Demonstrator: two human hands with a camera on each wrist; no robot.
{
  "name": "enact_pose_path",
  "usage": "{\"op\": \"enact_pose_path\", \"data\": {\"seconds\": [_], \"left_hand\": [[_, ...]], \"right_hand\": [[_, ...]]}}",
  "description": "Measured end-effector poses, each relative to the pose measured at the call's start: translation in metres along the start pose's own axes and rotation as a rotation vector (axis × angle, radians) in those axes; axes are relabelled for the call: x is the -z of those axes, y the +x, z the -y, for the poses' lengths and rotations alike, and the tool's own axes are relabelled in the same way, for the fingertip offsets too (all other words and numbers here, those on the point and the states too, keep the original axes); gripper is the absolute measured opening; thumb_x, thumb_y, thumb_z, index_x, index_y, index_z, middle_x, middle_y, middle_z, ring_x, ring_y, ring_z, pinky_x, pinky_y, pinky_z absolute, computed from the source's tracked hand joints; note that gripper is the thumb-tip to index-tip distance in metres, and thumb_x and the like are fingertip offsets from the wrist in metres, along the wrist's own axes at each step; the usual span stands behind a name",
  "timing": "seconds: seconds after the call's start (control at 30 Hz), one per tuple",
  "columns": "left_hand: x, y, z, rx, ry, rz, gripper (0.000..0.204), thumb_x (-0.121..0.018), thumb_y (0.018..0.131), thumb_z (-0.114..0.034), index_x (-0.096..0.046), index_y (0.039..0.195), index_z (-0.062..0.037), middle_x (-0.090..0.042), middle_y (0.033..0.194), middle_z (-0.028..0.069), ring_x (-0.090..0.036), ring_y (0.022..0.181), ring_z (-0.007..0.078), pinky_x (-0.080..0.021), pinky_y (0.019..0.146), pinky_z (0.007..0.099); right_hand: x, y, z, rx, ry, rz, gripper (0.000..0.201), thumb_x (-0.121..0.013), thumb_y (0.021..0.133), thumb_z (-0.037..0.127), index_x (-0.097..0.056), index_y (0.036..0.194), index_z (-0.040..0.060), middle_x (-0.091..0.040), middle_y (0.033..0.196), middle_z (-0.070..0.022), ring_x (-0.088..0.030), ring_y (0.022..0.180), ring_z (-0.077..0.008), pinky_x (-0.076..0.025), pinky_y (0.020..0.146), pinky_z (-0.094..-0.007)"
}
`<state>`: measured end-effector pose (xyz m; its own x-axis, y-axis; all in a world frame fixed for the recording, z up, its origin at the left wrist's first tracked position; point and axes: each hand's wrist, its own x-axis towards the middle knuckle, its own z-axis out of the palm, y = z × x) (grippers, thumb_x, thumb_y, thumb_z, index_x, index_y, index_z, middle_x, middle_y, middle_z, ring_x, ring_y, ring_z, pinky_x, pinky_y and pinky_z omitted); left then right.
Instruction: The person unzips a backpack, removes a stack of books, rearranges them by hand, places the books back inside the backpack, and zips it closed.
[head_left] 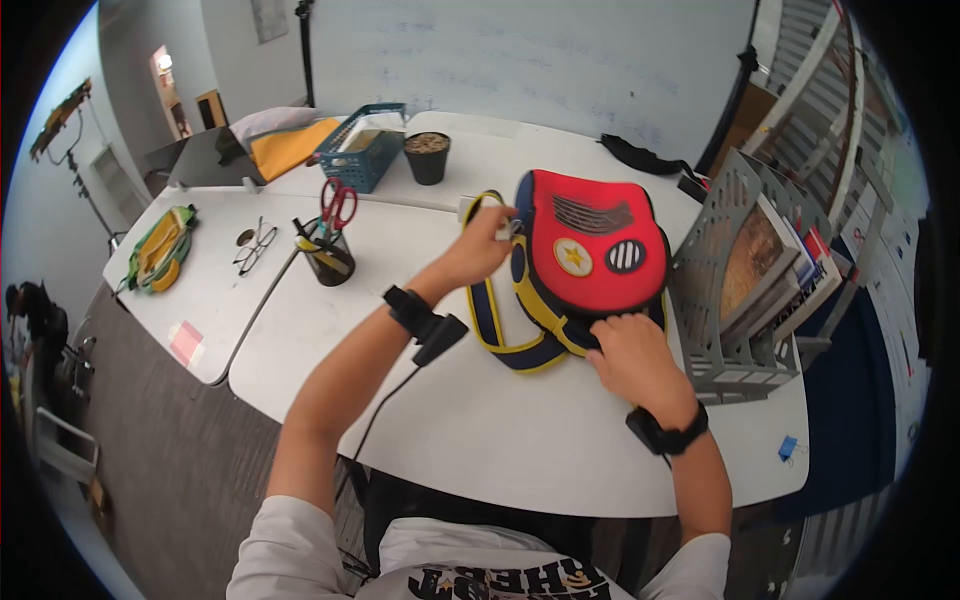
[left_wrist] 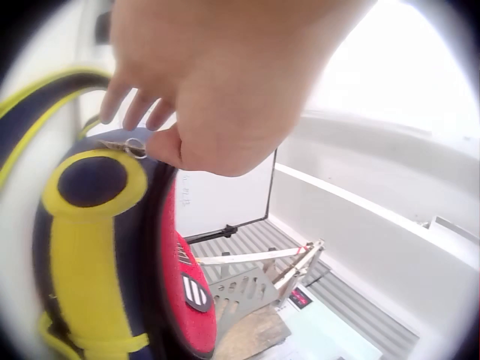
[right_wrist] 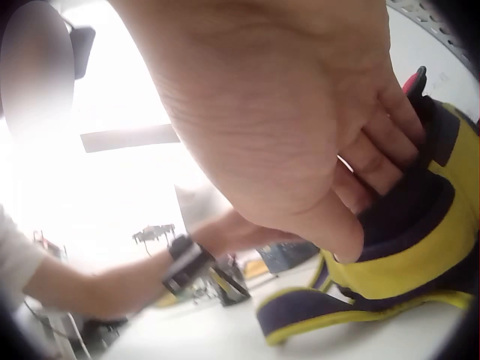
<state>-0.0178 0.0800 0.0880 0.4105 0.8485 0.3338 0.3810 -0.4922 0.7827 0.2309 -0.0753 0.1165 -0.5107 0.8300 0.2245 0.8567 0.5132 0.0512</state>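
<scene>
A small backpack (head_left: 597,240) with a red front, navy sides and yellow trim lies on the white table, a star badge and a striped badge on its front. My left hand (head_left: 480,248) is at its upper left edge, where thumb and fingers pinch a metal zipper pull (left_wrist: 135,148). At the lower end, my right hand (head_left: 643,365) grips the backpack's edge. In the right wrist view its fingers (right_wrist: 375,161) reach over the dark rim while the thumb lies against the yellow-trimmed side. A navy-and-yellow strap (head_left: 487,315) loops out on the left.
A grey file rack (head_left: 715,290) with books stands close on the right. To the left are a pen holder (head_left: 329,262) with scissors, eyeglasses (head_left: 258,248) and a green-yellow pouch (head_left: 163,248). Behind are a blue basket (head_left: 365,160) and a black pot (head_left: 428,165). A blue clip (head_left: 788,448) lies front right.
</scene>
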Motion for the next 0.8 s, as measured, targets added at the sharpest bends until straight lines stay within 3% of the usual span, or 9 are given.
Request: {"op": "enact_pose_path", "data": {"seconds": [0.07,0.13,0.3,0.37,0.47,0.6,0.7,0.73,0.8], "left_hand": [[-0.013,0.001,0.018,0.032,-0.024,0.017,0.047,-0.056,0.086,-0.006,-0.044,0.131,0.0007,-0.051,0.126,0.0176,-0.053,0.116,0.028,-0.045,0.096,0.0377],[-0.023,-0.003,0.017,0.077,-0.135,0.043,0.041,-0.058,0.088,-0.01,-0.048,0.125,0.0036,-0.059,0.116,0.0172,-0.06,0.105,0.0267,-0.048,0.091,0.0356],[-0.031,0.011,0.032,0.09,-0.119,-0.059,0.033,-0.058,0.087,-0.01,-0.051,0.116,0.0027,-0.061,0.097,0.0124,-0.059,0.091,0.0194,-0.049,0.082,0.0309],[-0.03,0.018,0.035,0.117,-0.104,-0.067,0.032,-0.059,0.085,-0.009,-0.051,0.114,0.0028,-0.059,0.097,0.0128,-0.059,0.09,0.0202,-0.049,0.08,0.0306],[-0.029,0.023,0.039,0.064,-0.057,-0.061,0.039,-0.062,0.083,-0.01,-0.048,0.117,0.0037,-0.056,0.111,0.0188,-0.06,0.096,0.025,-0.049,0.082,0.0333],[-0.038,0.031,0.052,0.076,-0.069,-0.184,0.044,-0.061,0.084,-0.01,-0.044,0.122,0.0027,-0.06,0.103,0.0203,-0.06,0.095,0.0239,-0.049,0.08,0.0333],[-0.03,0.033,0.044,0.206,-0.141,-0.116,0.042,-0.06,0.085,-0.01,-0.045,0.123,0.0021,-0.062,0.098,0.0185,-0.061,0.091,0.0221,-0.049,0.08,0.0323],[-0.036,0.042,0.066,0.107,-0.097,-0.107,0.037,-0.058,0.086,-0.009,-0.049,0.12,0.0026,-0.064,0.096,0.0164,-0.062,0.088,0.0204,-0.049,0.079,0.0318],[-0.034,0.037,0.06,-0.011,-0.14,-0.086,0.028,-0.057,0.086,-0.006,-0.056,0.112,0.0041,-0.064,0.096,0.0143,-0.062,0.087,0.0202,-0.049,0.079,0.0317]], "right_hand": [[0.016,-0.007,0.01,0.055,0.061,-0.03,0.023,-0.068,0.078,0.02,-0.063,0.088,-0.0002,-0.066,0.081,-0.0186,-0.065,0.081,-0.0307,-0.049,0.074,-0.0419],[0.034,-0.009,0.015,0.011,0.155,0.172,0.026,-0.069,0.078,0.02,-0.062,0.092,-0.0009,-0.066,0.082,-0.0174,-0.065,0.081,-0.0321,-0.049,0.073,-0.042],[0.055,0.034,0.047,-0.024,0.39,0.07,0.023,-0.071,0.078,0.017,-0.062,0.093,0.0013,-0.065,0.078,-0.0155,-0.065,0.078,-0.0321,-0.048,0.069,-0.0392],[0.047,0.063,0.05,-0.038,0.356,-0.006,0.024,-0.07,0.078,0.017,-0.062,0.095,0.0018,-0.064,0.081,-0.0152,-0.065,0.081,-0.031,-0.048,0.068,-0.0382],[0.013,0.102,0.028,-0.032,0.278,-0.056,0.038,-0.07,0.078,0.019,-0.058,0.11,0.0027,-0.063,0.093,-0.0148,-0.064,0.089,-0.0333,-0.05,0.075,-0.0399],[-0.017,0.14,0.017,-0.057,0.243,-0.069,0.051,-0.068,0.077,0.022,-0.053,0.121,0.0014,-0.066,0.101,-0.016,-0.063,0.094,-0.0357,-0.05,0.083,-0.0433],[-0.015,0.153,0.021,-0.11,0.14,-0.001,0.048,-0.065,0.075,0.022,-0.054,0.117,0.0011,-0.067,0.101,-0.0181,-0.064,0.094,-0.0358,-0.05,0.082,-0.0445],[-0.014,0.155,0.022,-0.13,0.142,0.009,0.048,-0.065,0.075,0.022,-0.054,0.117,0.0011,-0.067,0.101,-0.0181,-0.064,0.094,-0.0358,-0.05,0.082,-0.0445],[-0.008,0.157,0.02,-0.174,0.227,0.034,0.046,-0.062,0.075,0.02,-0.056,0.118,0.0041,-0.066,0.103,-0.0195,-0.062,0.099,-0.0353,-0.049,0.085,-0.0442]]}}
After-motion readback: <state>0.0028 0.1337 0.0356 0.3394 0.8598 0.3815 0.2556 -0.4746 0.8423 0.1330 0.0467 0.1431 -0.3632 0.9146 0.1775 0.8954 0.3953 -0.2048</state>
